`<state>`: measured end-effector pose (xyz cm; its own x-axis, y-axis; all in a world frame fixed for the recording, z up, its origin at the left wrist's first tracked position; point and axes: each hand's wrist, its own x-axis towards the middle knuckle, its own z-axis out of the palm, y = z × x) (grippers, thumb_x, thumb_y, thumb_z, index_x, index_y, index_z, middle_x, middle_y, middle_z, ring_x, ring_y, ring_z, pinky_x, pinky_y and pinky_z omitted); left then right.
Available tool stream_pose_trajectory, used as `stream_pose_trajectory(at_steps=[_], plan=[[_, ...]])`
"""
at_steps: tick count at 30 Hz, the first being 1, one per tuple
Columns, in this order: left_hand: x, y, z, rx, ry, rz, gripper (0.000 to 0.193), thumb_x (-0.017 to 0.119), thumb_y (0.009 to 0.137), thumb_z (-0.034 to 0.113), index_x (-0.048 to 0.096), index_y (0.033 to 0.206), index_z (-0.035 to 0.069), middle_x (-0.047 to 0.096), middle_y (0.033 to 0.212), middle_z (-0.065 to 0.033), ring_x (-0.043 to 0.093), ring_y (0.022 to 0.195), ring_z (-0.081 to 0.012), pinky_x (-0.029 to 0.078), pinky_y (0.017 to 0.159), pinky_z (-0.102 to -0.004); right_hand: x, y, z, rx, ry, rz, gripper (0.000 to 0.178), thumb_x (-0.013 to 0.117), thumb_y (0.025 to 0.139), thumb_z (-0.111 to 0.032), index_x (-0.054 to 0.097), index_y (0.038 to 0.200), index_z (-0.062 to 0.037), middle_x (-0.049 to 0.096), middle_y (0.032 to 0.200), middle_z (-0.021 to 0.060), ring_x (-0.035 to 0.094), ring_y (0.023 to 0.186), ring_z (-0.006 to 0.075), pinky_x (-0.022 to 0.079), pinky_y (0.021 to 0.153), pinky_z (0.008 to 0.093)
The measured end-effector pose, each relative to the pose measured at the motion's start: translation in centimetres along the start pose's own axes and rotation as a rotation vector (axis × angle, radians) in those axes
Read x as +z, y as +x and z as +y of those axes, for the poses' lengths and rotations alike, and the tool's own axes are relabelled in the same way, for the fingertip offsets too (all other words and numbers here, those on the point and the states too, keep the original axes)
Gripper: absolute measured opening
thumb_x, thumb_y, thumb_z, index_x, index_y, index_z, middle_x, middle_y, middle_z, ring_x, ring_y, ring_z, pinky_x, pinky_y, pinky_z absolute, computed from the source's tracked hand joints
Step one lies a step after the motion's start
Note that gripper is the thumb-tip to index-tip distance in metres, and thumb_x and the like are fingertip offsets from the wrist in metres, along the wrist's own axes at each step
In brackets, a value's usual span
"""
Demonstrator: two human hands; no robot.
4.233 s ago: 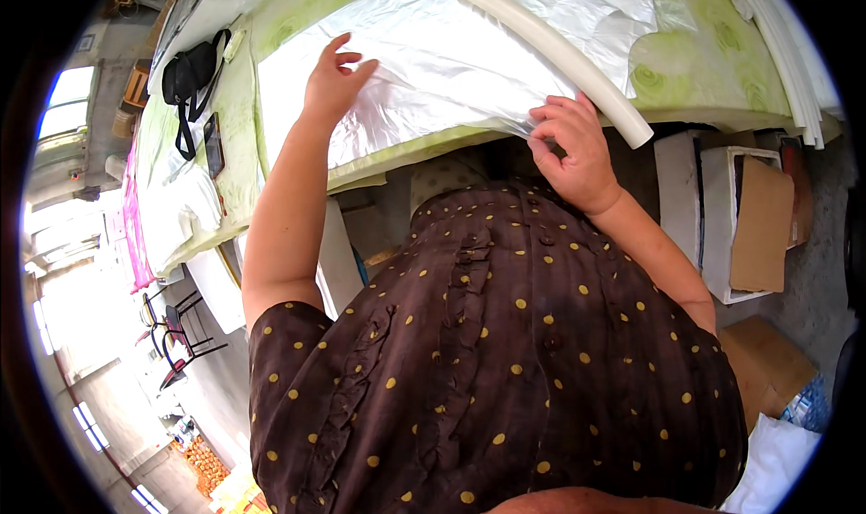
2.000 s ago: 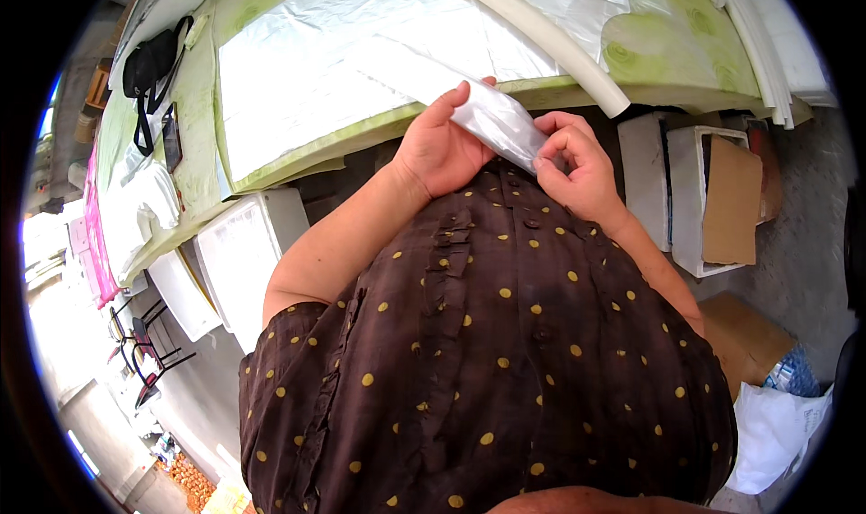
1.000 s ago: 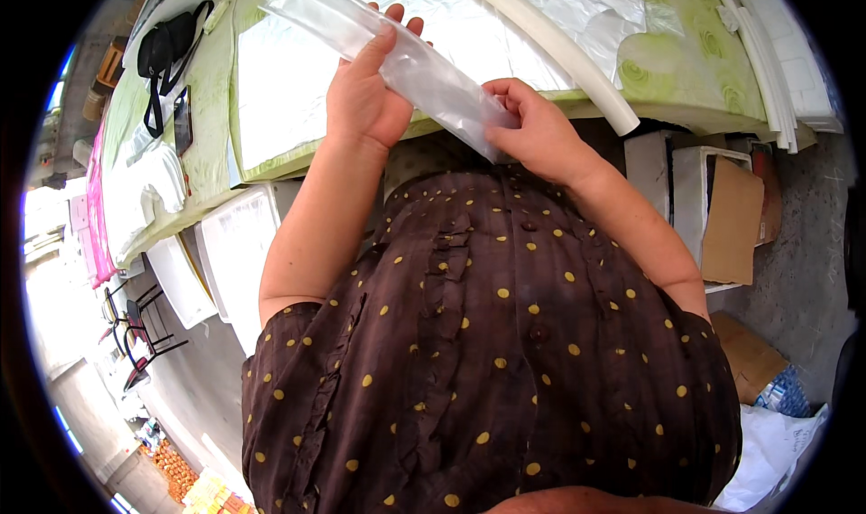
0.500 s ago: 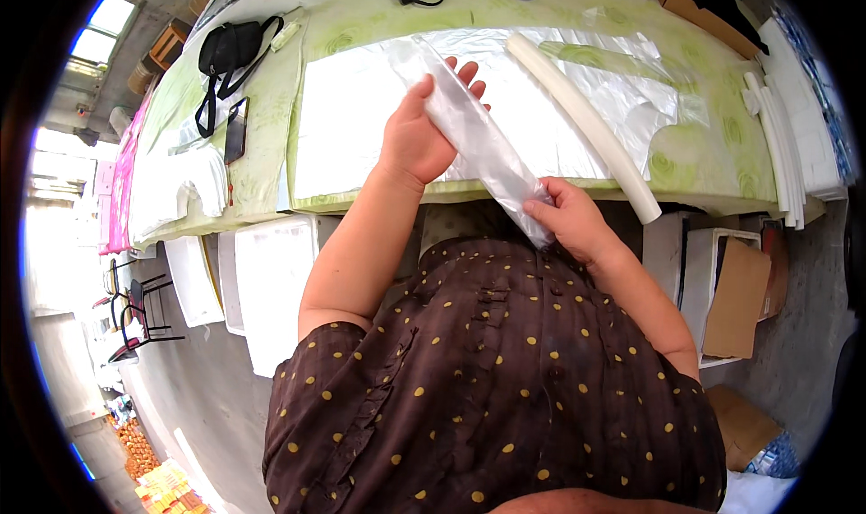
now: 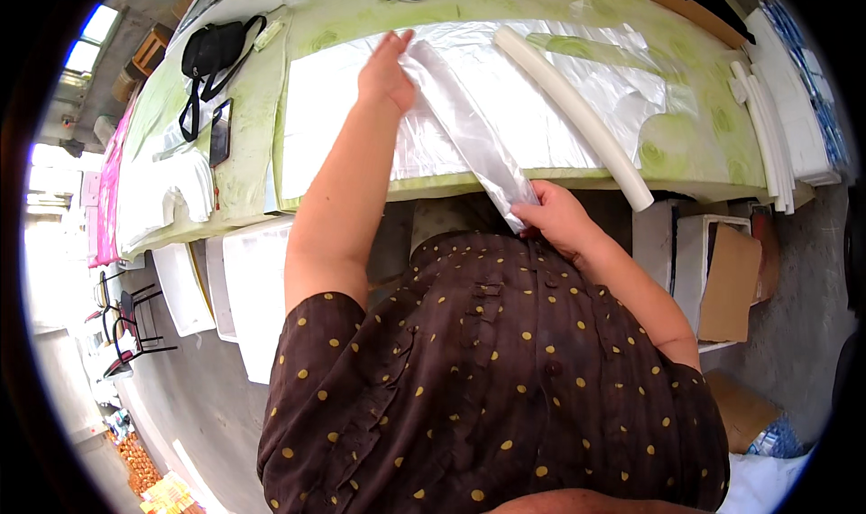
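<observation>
A long, narrow clear plastic sleeve (image 5: 469,117) slants from the table down toward my waist. Its lower end is pinched between the thumb and fingers of my right hand (image 5: 557,218), just off the table's front edge. Beside the sleeve's upper end is my left hand (image 5: 388,74), fingers stretched out and holding nothing; whether it touches the plastic I cannot tell. Under the sleeve lie flat, shiny plastic bags (image 5: 424,148) on the table. A curved cream-white roll (image 5: 577,117) rests to the right, its near end jutting past the table edge.
The green patterned tablecloth (image 5: 704,148) covers the table. A black bag (image 5: 212,52), a phone (image 5: 221,133) and folded white material (image 5: 176,185) lie at left. White strips (image 5: 762,135) hang at right. White boxes (image 5: 257,288) and a cardboard piece (image 5: 727,282) stand below the table.
My left hand has let go of the sleeve's upper part and moved up and left. The sleeve's upper end has dropped toward the table; my right hand keeps its lower end.
</observation>
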<state>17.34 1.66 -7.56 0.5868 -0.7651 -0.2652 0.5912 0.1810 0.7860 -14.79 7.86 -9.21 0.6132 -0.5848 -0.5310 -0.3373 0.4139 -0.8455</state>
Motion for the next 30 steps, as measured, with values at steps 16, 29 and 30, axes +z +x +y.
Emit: stream_pose_trajectory(at_steps=[16,29,30], plan=[[-0.3,-7.5,-4.0,0.486,2.051,-0.571,0.081,0.045,0.100,0.059,0.027,0.161,0.009,0.017,0.169,-0.0154,0.009,0.157,-0.0334,0.008,0.126,-0.0525,-0.2,0.6,0.8,0.154,0.173,-0.070,0.027,0.069,0.094,-0.014,0.063,0.118,-0.0032,0.067,0.099,0.0047,0.063,0.082,0.0132,0.056,0.071,0.0290],[0.4,-4.4,-5.5,0.623,2.139,-0.465,0.084,0.042,0.100,0.064,0.023,0.162,0.012,0.015,0.170,-0.0145,0.009,0.158,-0.0321,0.008,0.126,-0.0545,0.1,0.8,1.5,0.113,0.174,-0.059,0.023,0.068,0.093,-0.015,0.064,0.112,-0.0020,0.065,0.088,0.0031,0.060,0.070,0.0109,0.054,0.064,0.0265],[0.7,-4.8,-5.1,0.608,2.150,-0.463,0.083,0.043,0.100,0.063,0.024,0.162,0.012,0.015,0.170,-0.0146,0.008,0.158,-0.0319,0.008,0.126,-0.0538,0.4,0.7,1.1,0.124,0.184,-0.055,0.024,0.068,0.093,-0.015,0.064,0.112,-0.0020,0.065,0.089,0.0033,0.061,0.071,0.0110,0.054,0.064,0.0265]])
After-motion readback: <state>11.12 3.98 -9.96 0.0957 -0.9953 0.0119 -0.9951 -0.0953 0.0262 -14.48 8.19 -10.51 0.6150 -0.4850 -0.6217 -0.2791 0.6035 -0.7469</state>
